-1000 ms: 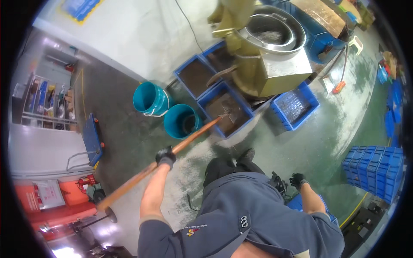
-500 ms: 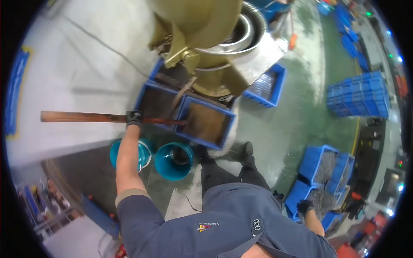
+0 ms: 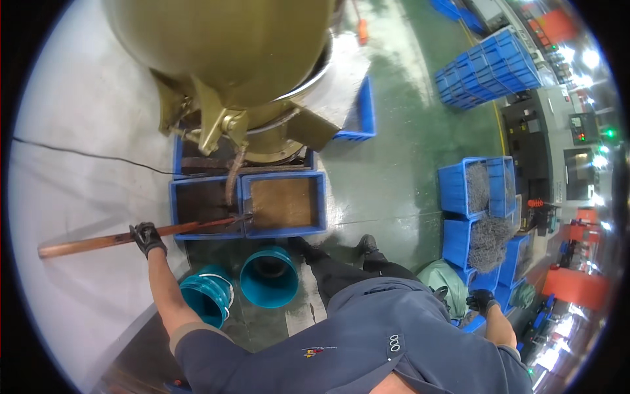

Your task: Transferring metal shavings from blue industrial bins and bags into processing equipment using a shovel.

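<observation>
My left hand [image 3: 148,238], in a black glove, is closed around a long reddish-brown wooden pole [image 3: 85,247]. The pole's far left end is raised beside the pale surface. Its other end reaches the adjoining rims of two blue crates. The left crate [image 3: 200,197] looks dark inside; the right one [image 3: 325,205] contains murky brown liquid. Below them stand two teal buckets, one upright [image 3: 268,297] and one with a white handle [image 3: 205,289]. My right hand [image 3: 482,301], also gloved, hangs at my right side with curled fingers, nothing visible in it, near a green bag [image 3: 438,278].
A large olive-coloured machine [image 3: 223,52] stands over the crates, its hose [image 3: 234,174] hanging down. At right, blue bins [image 3: 456,190] contain grey metal shavings [image 3: 489,243]. Stacked blue crates [image 3: 489,69] stand farther off. A black cable [image 3: 92,155] runs at the left.
My view has turned, so the machine and crates appear farther left. My left hand remains on the pole, its arm reaching farther out. The green bag by my right hand has come into view.
</observation>
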The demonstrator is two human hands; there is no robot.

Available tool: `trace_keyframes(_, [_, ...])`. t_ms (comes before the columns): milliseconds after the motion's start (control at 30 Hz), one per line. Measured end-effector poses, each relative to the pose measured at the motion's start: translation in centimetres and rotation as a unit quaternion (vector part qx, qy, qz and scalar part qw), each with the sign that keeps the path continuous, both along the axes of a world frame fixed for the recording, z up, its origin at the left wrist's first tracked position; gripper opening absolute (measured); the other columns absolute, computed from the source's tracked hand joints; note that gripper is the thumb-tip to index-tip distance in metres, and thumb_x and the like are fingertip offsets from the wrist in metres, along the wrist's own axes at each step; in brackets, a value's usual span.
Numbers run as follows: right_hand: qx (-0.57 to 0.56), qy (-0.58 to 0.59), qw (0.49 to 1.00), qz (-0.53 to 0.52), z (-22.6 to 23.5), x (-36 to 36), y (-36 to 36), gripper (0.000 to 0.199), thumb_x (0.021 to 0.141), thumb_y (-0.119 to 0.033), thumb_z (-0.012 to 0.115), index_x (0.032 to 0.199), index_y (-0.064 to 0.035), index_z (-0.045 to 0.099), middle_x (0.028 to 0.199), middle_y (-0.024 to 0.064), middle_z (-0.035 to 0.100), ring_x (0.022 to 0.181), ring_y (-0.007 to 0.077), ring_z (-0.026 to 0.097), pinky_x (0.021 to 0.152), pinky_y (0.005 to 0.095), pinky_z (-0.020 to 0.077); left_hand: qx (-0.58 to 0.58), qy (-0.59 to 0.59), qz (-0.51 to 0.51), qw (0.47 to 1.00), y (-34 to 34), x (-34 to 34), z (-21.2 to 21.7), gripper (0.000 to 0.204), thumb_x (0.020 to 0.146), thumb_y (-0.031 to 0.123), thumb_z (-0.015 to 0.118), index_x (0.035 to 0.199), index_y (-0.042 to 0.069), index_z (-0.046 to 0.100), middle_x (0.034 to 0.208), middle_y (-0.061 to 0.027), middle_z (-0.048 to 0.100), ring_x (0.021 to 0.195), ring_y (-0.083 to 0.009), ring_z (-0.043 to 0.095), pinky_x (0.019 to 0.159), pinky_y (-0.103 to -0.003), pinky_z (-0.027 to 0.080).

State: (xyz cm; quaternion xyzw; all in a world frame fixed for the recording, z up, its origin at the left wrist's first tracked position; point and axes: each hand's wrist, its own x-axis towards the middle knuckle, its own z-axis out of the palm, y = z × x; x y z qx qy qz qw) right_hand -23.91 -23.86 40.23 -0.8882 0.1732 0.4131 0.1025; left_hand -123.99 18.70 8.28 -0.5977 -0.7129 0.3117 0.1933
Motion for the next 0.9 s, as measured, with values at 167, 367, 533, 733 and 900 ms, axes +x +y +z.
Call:
trace_keyframes(167, [-0.004,0.039,0.957,0.286,-1.8,3.1,-3.2,0.024,0.090,-0.029,0.053,0.098,-0.0079,0.063,0.082,0.0098,0.066,0.067,0.0239,0.064,0.057,0.0332,0.0498,0.042,-0.280,0.061,0.957,-0.6,9.1,2.5,0.039,0.095,0.013,0.029,0.128,0.006,0.048,0.138,-0.0114,0.043,0.131,-0.0239,0.035,0.114,-0.042,0.016])
trace_keyframes(367, [0.203,0.210,0.948,-0.124,-9.3,7.3,-3.3,0.044,0.092,-0.039,0.035,0.104,-0.0056,0.061,0.092,0.0193,0.064,0.078,0.0304,0.061,0.073,0.0402,0.0487,-0.230,-0.149,-0.085,0.958,-8.0,26.9,-0.7,0.048,0.088,0.042,0.044,0.119,0.007,0.053,0.114,-0.0192,0.058,0.105,-0.0336,0.056,0.087,-0.045,0.044])
trace_keyframes(533, [0.030,0.197,0.980,-0.019,-19.1,13.3,-4.3,0.054,0.089,-0.047,0.035,0.118,-0.0042,0.051,0.109,0.0226,0.057,0.096,0.0341,0.057,0.085,0.0441,0.0436,-0.171,-0.397,-0.069,0.899,-16.3,39.9,-2.7,0.033,0.082,0.033,0.052,0.103,0.010,0.062,0.099,-0.0204,0.063,0.091,-0.0399,0.060,0.074,-0.050,0.047])
trace_keyframes(733, [-0.093,0.128,0.835,0.526,-26.1,24.5,-0.5,0.052,0.081,-0.045,0.053,0.118,-0.0088,0.055,0.096,0.0153,0.067,0.083,0.0324,0.065,0.075,0.0461,0.0487,-0.364,-0.326,-0.089,0.868,-12.8,57.2,4.0,0.039,0.075,0.037,0.059,0.103,0.009,0.063,0.104,-0.0144,0.064,0.096,-0.0335,0.060,0.082,-0.044,0.047])
trace_keyframes(900, [0.037,-0.023,0.754,0.656,-26.2,29.5,22.6,0.033,0.077,-0.028,0.052,0.096,-0.0050,0.066,0.096,0.0214,0.064,0.089,0.0370,0.063,0.076,0.0418,0.0495,-0.409,-0.313,-0.160,0.842,-4.8,69.3,5.6,0.037,0.078,0.033,0.058,0.105,0.009,0.061,0.108,-0.0108,0.063,0.099,-0.0284,0.059,0.082,-0.038,0.047])
